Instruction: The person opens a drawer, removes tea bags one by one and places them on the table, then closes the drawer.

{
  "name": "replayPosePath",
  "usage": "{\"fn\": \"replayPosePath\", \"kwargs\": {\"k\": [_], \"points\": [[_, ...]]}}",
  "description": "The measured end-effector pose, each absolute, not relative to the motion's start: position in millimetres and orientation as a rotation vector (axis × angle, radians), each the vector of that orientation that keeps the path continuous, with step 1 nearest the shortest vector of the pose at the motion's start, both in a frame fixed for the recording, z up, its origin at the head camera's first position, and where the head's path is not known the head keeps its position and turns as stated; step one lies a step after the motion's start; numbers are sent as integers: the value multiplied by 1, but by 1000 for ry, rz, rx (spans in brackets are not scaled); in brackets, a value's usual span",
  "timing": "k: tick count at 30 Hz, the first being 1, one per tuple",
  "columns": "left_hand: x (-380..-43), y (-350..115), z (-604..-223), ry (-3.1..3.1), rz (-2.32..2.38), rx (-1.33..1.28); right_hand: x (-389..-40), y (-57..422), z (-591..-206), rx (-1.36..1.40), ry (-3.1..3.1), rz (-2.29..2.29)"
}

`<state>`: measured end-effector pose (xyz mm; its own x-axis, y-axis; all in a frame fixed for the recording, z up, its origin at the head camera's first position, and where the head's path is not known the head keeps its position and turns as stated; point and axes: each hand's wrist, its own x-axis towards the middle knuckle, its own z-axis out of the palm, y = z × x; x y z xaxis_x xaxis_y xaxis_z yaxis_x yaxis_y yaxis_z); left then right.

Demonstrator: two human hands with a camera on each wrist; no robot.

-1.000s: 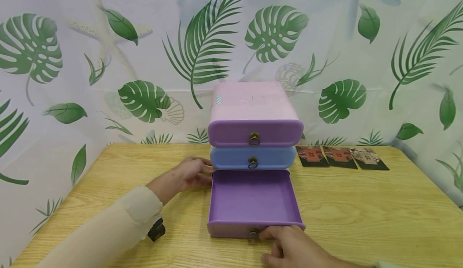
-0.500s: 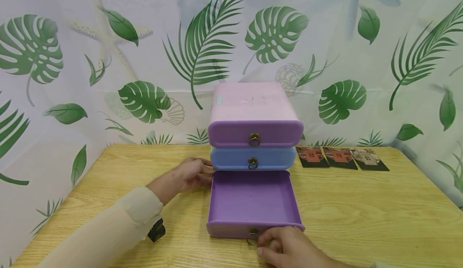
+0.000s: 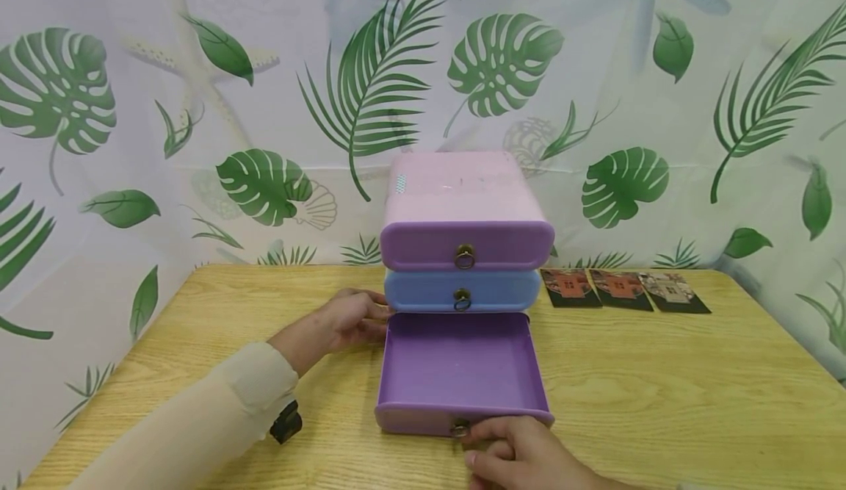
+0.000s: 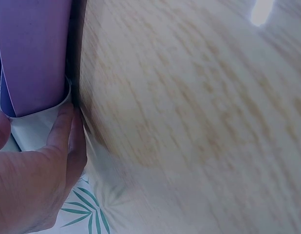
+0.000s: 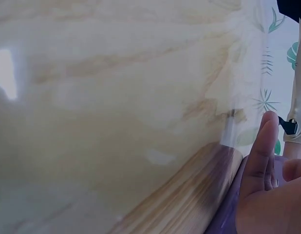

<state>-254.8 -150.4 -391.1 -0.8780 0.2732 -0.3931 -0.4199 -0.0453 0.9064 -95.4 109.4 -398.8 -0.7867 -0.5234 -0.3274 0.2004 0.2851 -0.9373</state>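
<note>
A small drawer cabinet (image 3: 463, 185) in pink, purple and blue stands on the table. Its lowest purple drawer (image 3: 463, 372) is pulled out and empty inside. My left hand (image 3: 346, 317) presses against the cabinet's left side near the bottom; the left wrist view shows straight fingers (image 4: 63, 129) along the pale casing (image 4: 36, 131). My right hand (image 3: 518, 449) is at the front of that drawer, index fingertip right beside its brass ring pull (image 3: 459, 428). Thumb and index finger are apart. In the right wrist view the fingers (image 5: 260, 161) are extended.
The blue drawer (image 3: 423, 289) and top purple drawer (image 3: 423, 244) are closed, each with a ring pull. Three dark-edged printed cards (image 3: 621, 289) lie at the back right of the wooden table (image 3: 661, 387). A leaf-patterned cloth (image 3: 264, 108) hangs behind.
My right hand has shifted slightly left along the drawer front, closer to the ring pull. The drawer's front end has swung slightly left. My left hand stays put.
</note>
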Motion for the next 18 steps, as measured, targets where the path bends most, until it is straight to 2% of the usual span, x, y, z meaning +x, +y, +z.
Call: {"fn": "replayPosePath", "kwargs": {"k": [18], "points": [[-255,-151,-391,1767,1975,-151,-95,97,-406,-251,2110,-1530]]}}
